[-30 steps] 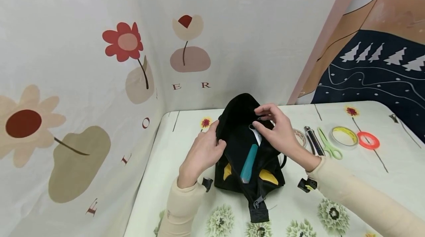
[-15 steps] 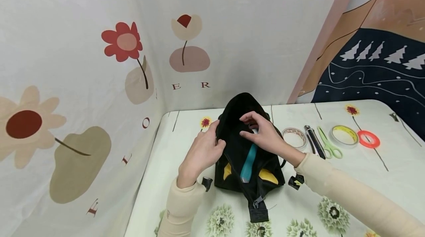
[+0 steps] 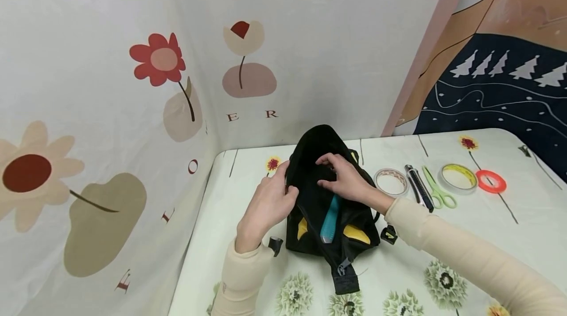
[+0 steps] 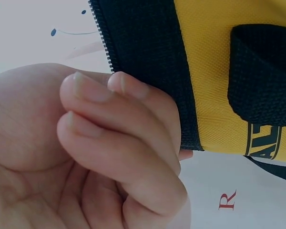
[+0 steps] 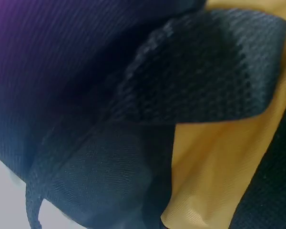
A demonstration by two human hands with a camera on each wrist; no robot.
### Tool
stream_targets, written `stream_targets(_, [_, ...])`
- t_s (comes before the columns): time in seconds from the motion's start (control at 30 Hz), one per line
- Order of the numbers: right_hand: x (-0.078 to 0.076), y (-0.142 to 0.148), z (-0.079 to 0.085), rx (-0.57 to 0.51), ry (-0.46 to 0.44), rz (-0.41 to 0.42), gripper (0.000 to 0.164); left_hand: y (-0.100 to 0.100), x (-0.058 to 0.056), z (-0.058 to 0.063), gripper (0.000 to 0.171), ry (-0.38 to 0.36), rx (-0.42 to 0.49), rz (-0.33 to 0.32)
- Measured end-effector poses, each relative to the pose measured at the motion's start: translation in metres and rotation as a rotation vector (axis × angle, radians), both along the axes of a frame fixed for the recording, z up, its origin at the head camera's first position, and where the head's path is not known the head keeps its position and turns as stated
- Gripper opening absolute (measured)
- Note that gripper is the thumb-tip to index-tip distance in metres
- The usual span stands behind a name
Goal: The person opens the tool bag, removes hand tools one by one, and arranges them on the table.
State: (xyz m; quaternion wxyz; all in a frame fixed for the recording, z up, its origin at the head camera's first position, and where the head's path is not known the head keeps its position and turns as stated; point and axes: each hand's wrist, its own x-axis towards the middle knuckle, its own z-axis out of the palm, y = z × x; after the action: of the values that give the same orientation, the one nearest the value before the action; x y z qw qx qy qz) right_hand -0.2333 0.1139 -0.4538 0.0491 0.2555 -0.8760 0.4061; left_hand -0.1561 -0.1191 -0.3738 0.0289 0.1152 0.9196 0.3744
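A black tool bag (image 3: pixel 305 237) with yellow panels lies on the table, its mouth spread wide. My left hand (image 3: pixel 269 200) grips the left edge of that mouth; in the left wrist view its fingers (image 4: pixel 128 129) curl at the zipped rim beside the yellow side. Over the opening hovers my right hand (image 3: pixel 343 178), thumb and forefinger apart, with nothing visible between them. Beneath it a tool with a teal handle (image 3: pixel 330 220) lies in the bag, its upper end hidden by the hand. The right wrist view shows only black fabric and a webbing strap (image 5: pixel 205 71), not the hand.
Right of the bag lie a tape roll (image 3: pixel 380 190), a black utility knife (image 3: pixel 418 188), green scissors (image 3: pixel 436 193), a clear-and-yellow tape roll (image 3: pixel 475 178) and a red tape roll (image 3: pixel 502 185). A patterned curtain wall (image 3: pixel 345 60) rises behind the table.
My right hand has moved left and slightly down, further over the bag's mouth, covering the tool's upper end. The left hand keeps its grip on the rim. The view has shifted slightly.
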Motion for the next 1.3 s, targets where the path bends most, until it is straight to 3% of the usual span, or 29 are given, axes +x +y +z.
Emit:
stream_targets(0.3, [-0.007,-0.005,-0.016,0.078,-0.042,-0.027,0.045,-0.001,-0.001,0.0,0.065,0.013,0.0,-0.008])
stream_targets(0.5, [-0.012,-0.003,-0.021,0.05,-0.106,-0.094,0.044,-0.001,-0.001,0.0,0.065,0.02,0.001,-0.004])
stream_targets(0.83, [-0.016,0.001,-0.027,0.015,-0.171,-0.132,0.043,-0.004,0.001,0.001,0.064,0.025,-0.008,0.011])
stream_targets(1.07, [-0.018,0.002,-0.031,0.001,-0.151,-0.115,0.043,-0.005,0.0,0.002,0.064,0.013,0.002,0.019])
stream_targets(1.3, [-0.023,0.002,-0.039,-0.09,-0.135,-0.034,0.045,-0.005,-0.001,0.002,0.064,0.004,0.012,0.027])
